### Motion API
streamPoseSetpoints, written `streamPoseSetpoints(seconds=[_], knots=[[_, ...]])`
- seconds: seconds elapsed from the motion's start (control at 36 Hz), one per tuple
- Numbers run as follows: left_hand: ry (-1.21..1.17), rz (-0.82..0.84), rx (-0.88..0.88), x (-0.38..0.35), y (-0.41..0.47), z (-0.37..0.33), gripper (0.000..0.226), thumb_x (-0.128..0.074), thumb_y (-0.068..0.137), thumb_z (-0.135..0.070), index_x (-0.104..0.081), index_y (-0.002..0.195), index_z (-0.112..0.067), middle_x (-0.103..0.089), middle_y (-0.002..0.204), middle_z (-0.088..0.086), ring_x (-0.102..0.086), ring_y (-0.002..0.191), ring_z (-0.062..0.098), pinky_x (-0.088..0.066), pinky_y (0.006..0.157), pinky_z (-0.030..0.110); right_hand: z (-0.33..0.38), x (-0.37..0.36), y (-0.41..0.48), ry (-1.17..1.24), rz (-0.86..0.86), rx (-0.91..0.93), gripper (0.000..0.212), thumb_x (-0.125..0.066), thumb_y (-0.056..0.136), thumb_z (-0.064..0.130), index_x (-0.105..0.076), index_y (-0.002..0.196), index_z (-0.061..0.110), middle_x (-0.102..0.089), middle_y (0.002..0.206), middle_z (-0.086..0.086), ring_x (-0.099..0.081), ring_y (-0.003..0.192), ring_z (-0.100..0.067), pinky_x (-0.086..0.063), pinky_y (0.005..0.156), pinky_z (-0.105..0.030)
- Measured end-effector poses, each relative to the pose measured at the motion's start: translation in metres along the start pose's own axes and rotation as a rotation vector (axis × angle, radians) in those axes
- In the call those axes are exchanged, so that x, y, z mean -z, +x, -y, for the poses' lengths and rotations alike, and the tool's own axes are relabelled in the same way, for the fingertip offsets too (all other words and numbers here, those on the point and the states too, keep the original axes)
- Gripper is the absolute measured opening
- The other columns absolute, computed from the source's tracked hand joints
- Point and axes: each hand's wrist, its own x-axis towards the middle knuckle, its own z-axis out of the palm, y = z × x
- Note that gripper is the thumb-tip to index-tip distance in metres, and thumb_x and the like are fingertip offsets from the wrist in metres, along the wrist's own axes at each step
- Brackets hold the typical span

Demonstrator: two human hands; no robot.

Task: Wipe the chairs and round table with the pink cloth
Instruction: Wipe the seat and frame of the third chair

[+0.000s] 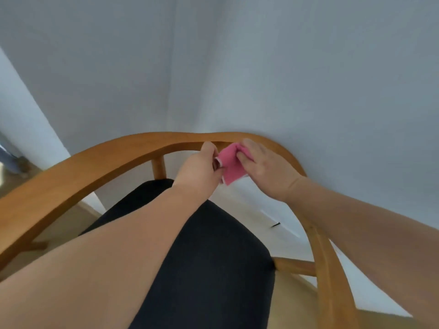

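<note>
A wooden chair [95,160] with a curved back rail and a black seat cushion [213,257] fills the lower view. The small pink cloth [230,165] hangs just in front of the rail's top, held between both hands. My left hand [202,167] pinches its left edge, fingers closed. My right hand [263,167] grips its right side, fingers folded over the cloth and resting near the rail. The round table is out of view.
A pale grey wall [261,67] stands right behind the chair. Light flooring [251,210] shows through the chair back, with a small dark object [275,224] lying on it. A wall corner and brown floor lie at the far left.
</note>
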Motion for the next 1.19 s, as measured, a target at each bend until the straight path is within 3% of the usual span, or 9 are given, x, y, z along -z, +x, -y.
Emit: streamPoseSetpoints(seconds=[0.08,0.17,0.31,0.44,0.56,0.64,0.86,0.97,1.19], knots=[[-0.062,-0.028,0.000,-0.022,0.015,0.006,0.022,-0.062,0.089,-0.020,-0.042,0.099,-0.024,-0.059,0.081,-0.006,-0.057,0.069,0.005,-0.049,0.058,0.023,-0.016,-0.009,0.003,-0.210,0.077,-0.003,0.041,-0.038,0.096,0.018,-0.059,0.124,-0.003,-0.058,0.128,-0.019,-0.059,0.102,-0.036,-0.050,0.085,-0.040],[-0.077,-0.039,0.002,-0.033,0.023,0.012,0.017,-0.059,0.090,-0.018,-0.045,0.100,-0.022,-0.060,0.085,-0.004,-0.058,0.074,0.008,-0.051,0.064,0.025,-0.030,-0.017,0.009,-0.451,0.029,0.176,0.027,-0.062,0.086,0.009,-0.067,0.109,-0.003,-0.062,0.122,-0.016,-0.062,0.102,-0.034,-0.051,0.087,-0.041],[-0.084,-0.042,0.034,-0.034,0.022,0.023,0.016,-0.057,0.092,-0.018,-0.047,0.104,-0.021,-0.060,0.090,-0.003,-0.058,0.078,0.008,-0.053,0.071,0.028,-0.033,-0.024,0.011,-0.676,0.086,0.358,0.042,-0.042,0.090,0.013,-0.066,0.121,0.001,-0.056,0.137,-0.018,-0.048,0.132,-0.035,-0.031,0.113,-0.046],[0.326,-0.210,-0.092,-0.014,0.005,0.042,0.037,-0.054,0.090,-0.012,-0.048,0.125,-0.021,-0.057,0.121,-0.002,-0.056,0.105,0.018,-0.048,0.085,0.034,-0.027,-0.033,0.013,-0.876,0.281,0.346,0.063,-0.017,0.093,0.021,-0.018,0.153,0.003,-0.018,0.157,-0.027,-0.011,0.145,-0.048,0.007,0.114,-0.055],[0.881,-0.180,-0.200,0.008,-0.008,0.066,0.064,-0.040,0.091,-0.018,-0.015,0.149,-0.010,-0.012,0.157,0.009,-0.006,0.145,0.023,0.003,0.116,0.039,-0.015,-0.042,0.015,-1.086,0.410,0.378,0.067,-0.023,0.099,0.034,-0.007,0.151,-0.005,0.005,0.157,-0.032,0.018,0.140,-0.052,0.029,0.100,-0.065],[1.033,-0.059,0.002,0.016,-0.016,0.080,0.076,-0.036,0.091,-0.023,0.014,0.147,-0.010,0.020,0.156,0.009,0.019,0.143,0.023,0.017,0.109,0.039,-0.011,-0.050,0.015,-1.033,0.409,0.345,0.068,-0.018,0.097,0.034,0.009,0.144,-0.008,0.026,0.151,-0.031,0.023,0.141,-0.048,0.027,0.106,-0.060],[0.977,-0.005,0.107,0.020,-0.018,0.082,0.084,-0.041,0.087,-0.030,0.013,0.148,-0.012,0.019,0.156,0.007,0.016,0.143,0.021,0.015,0.110,0.038,-0.029,-0.048,-0.008,-0.876,0.446,0.327,0.068,-0.013,0.100,0.031,0.030,0.142,0.000,0.039,0.145,-0.020,0.026,0.144,-0.037,0.023,0.110,-0.050],[0.977,-0.001,0.107,0.016,-0.020,0.078,0.087,-0.043,0.085,-0.034,0.012,0.149,-0.011,0.017,0.157,0.008,0.015,0.144,0.024,0.011,0.114,0.040,-0.030,-0.051,-0.061,-0.737,0.614,0.233,0.065,-0.015,0.100,0.032,0.020,0.146,0.002,0.028,0.155,-0.014,0.023,0.146,-0.033,0.018,0.115,-0.048],[0.992,0.053,0.074,0.027,-0.023,0.075,0.089,-0.048,0.084,-0.033,0.008,0.150,-0.013,0.016,0.157,0.007,0.013,0.144,0.023,0.010,0.112,0.038,-0.008,-0.042,-0.151,-0.496,0.902,0.152,0.052,-0.025,0.101,0.030,-0.040,0.145,0.009,-0.004,0.162,-0.017,0.005,0.149,-0.034,0.011,0.117,-0.050]])
